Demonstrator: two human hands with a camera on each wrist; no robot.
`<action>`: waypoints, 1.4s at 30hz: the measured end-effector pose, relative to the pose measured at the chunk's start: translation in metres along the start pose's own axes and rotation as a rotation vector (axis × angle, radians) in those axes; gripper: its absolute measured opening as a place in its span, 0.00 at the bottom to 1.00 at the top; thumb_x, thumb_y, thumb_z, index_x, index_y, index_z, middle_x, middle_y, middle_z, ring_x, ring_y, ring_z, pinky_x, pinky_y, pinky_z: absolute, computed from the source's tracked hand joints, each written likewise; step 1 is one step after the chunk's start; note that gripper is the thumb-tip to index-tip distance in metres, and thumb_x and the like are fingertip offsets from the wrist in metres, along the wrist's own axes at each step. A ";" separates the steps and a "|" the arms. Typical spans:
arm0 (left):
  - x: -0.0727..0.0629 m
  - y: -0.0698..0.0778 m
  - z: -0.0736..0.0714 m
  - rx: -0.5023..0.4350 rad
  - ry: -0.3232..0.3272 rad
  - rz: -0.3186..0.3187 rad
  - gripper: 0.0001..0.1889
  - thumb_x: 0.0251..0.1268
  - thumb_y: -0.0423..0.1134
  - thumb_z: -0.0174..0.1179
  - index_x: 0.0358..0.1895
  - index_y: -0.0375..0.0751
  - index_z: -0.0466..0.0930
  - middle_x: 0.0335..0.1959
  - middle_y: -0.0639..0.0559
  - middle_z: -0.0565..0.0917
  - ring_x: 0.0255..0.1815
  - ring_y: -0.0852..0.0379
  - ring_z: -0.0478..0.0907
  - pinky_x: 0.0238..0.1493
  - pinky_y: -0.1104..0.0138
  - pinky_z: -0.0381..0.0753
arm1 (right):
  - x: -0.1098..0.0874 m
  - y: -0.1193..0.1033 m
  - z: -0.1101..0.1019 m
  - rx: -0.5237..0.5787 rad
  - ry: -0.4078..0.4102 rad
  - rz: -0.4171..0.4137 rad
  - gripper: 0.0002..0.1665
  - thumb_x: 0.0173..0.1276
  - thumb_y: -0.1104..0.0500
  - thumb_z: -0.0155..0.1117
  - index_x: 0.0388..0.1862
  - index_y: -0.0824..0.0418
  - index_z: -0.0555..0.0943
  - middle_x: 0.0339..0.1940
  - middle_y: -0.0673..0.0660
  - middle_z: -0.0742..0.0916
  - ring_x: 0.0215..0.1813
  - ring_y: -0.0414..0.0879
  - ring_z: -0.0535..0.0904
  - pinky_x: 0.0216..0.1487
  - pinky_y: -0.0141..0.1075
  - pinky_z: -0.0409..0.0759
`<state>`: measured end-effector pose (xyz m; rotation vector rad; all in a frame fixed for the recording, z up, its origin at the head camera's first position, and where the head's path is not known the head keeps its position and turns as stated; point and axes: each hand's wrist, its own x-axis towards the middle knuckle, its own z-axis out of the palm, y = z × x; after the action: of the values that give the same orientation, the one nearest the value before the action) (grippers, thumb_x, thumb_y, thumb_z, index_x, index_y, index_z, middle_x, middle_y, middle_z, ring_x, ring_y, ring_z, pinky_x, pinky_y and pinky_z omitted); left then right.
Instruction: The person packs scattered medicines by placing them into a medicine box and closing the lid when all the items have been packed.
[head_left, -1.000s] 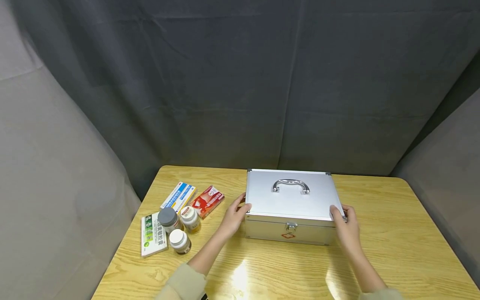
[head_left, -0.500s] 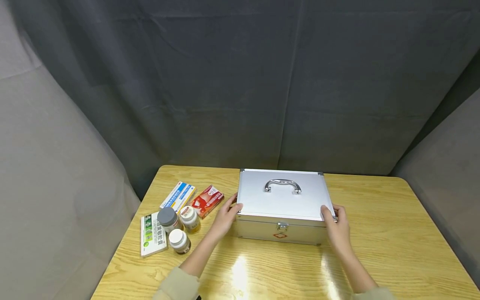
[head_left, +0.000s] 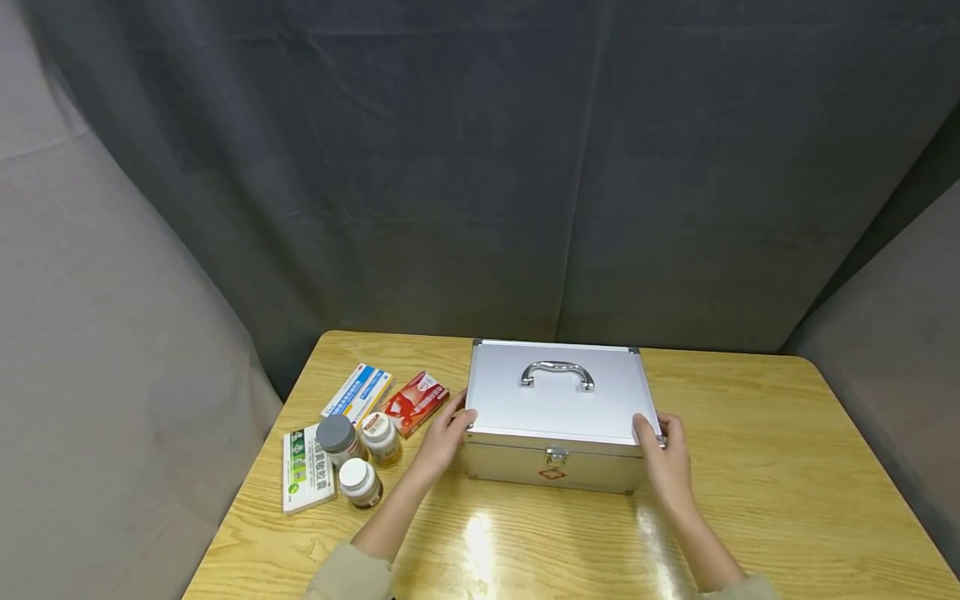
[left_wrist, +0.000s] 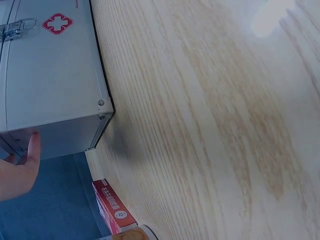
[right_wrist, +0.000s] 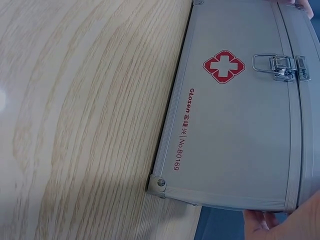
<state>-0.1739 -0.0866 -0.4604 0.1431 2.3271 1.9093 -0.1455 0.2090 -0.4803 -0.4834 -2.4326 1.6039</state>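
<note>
A silver first-aid box point(head_left: 562, 417) with its lid closed sits on the wooden table. A chrome handle point(head_left: 557, 371) lies on top, and a metal latch point(head_left: 557, 457) is fastened at the front above a red cross emblem point(right_wrist: 224, 66). My left hand point(head_left: 444, 437) grips the box's left end, thumb at the lid's front corner and fingers against the side wall. At the opposite end my right hand point(head_left: 666, 462) holds it likewise, its thumb on the lid edge. In the right wrist view, those fingers partly disappear behind the end wall.
Left of the box lie a red medicine box point(head_left: 415, 404), a blue-and-white one point(head_left: 358, 393) and a green-and-white one point(head_left: 308, 471). Among them stand a grey-capped bottle point(head_left: 341, 439) and two white-capped bottles, one nearer the front point(head_left: 360, 483). A dark curtain point(head_left: 450, 167) hangs behind the table.
The first-aid box has slid left across the table, toward the medicines, with both hands moving along on its ends. The medicine boxes and bottles have stayed put.
</note>
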 end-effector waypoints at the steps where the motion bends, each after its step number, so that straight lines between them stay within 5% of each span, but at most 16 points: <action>1: 0.000 0.000 0.000 -0.002 0.001 -0.001 0.27 0.68 0.39 0.46 0.67 0.31 0.57 0.63 0.33 0.65 0.47 0.47 0.71 0.39 0.63 0.73 | -0.001 0.000 0.000 -0.001 0.002 0.000 0.30 0.69 0.46 0.44 0.59 0.68 0.63 0.49 0.64 0.74 0.46 0.50 0.68 0.39 0.28 0.65; 11: -0.007 -0.001 -0.004 0.015 0.005 0.012 0.26 0.69 0.38 0.45 0.67 0.30 0.56 0.63 0.33 0.65 0.36 0.59 0.69 0.39 0.59 0.73 | -0.005 -0.003 0.003 -0.014 -0.004 -0.010 0.29 0.70 0.47 0.44 0.59 0.68 0.63 0.49 0.64 0.74 0.45 0.49 0.67 0.39 0.28 0.65; 17: -0.005 -0.003 -0.005 -0.008 0.010 0.014 0.26 0.68 0.38 0.47 0.66 0.30 0.57 0.62 0.32 0.65 0.46 0.47 0.72 0.39 0.61 0.74 | -0.006 -0.004 0.004 -0.019 -0.001 -0.011 0.29 0.69 0.46 0.44 0.58 0.68 0.63 0.48 0.63 0.74 0.44 0.49 0.67 0.39 0.28 0.65; 24: 0.007 -0.025 -0.006 -0.041 0.005 -0.005 0.27 0.66 0.40 0.50 0.66 0.33 0.59 0.61 0.35 0.68 0.37 0.57 0.71 0.36 0.61 0.74 | -0.004 -0.005 -0.002 -0.048 -0.058 -0.003 0.32 0.69 0.45 0.44 0.61 0.68 0.61 0.53 0.66 0.73 0.49 0.53 0.69 0.41 0.33 0.68; 28: 0.004 -0.019 -0.006 -0.053 0.023 0.009 0.28 0.66 0.39 0.51 0.66 0.31 0.58 0.61 0.33 0.66 0.46 0.47 0.73 0.36 0.61 0.75 | -0.002 -0.005 -0.009 -0.084 -0.123 -0.015 0.36 0.69 0.43 0.44 0.63 0.69 0.59 0.57 0.69 0.70 0.53 0.59 0.70 0.44 0.37 0.70; 33: -0.005 -0.006 -0.004 -0.041 0.062 0.106 0.28 0.66 0.35 0.50 0.66 0.28 0.56 0.61 0.29 0.65 0.59 0.34 0.64 0.47 0.55 0.75 | 0.003 0.001 -0.015 -0.086 -0.184 -0.083 0.37 0.69 0.43 0.46 0.67 0.67 0.55 0.62 0.70 0.66 0.59 0.61 0.67 0.51 0.41 0.69; 37: -0.006 -0.007 -0.003 -0.051 0.045 0.234 0.27 0.64 0.29 0.49 0.65 0.24 0.55 0.62 0.27 0.63 0.62 0.32 0.60 0.60 0.48 0.64 | 0.005 0.011 -0.017 -0.005 -0.223 -0.215 0.36 0.70 0.51 0.48 0.70 0.66 0.51 0.67 0.69 0.62 0.63 0.62 0.62 0.52 0.26 0.67; 42: -0.005 -0.015 -0.003 -0.015 0.013 0.336 0.32 0.58 0.27 0.54 0.66 0.25 0.54 0.64 0.28 0.60 0.62 0.34 0.61 0.62 0.48 0.61 | 0.010 0.025 -0.017 0.073 -0.250 -0.367 0.37 0.68 0.60 0.53 0.71 0.65 0.49 0.69 0.68 0.59 0.65 0.63 0.59 0.49 0.14 0.63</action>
<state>-0.1692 -0.0935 -0.4741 0.5530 2.4220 2.0737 -0.1449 0.2359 -0.4969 0.1811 -2.4357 1.6600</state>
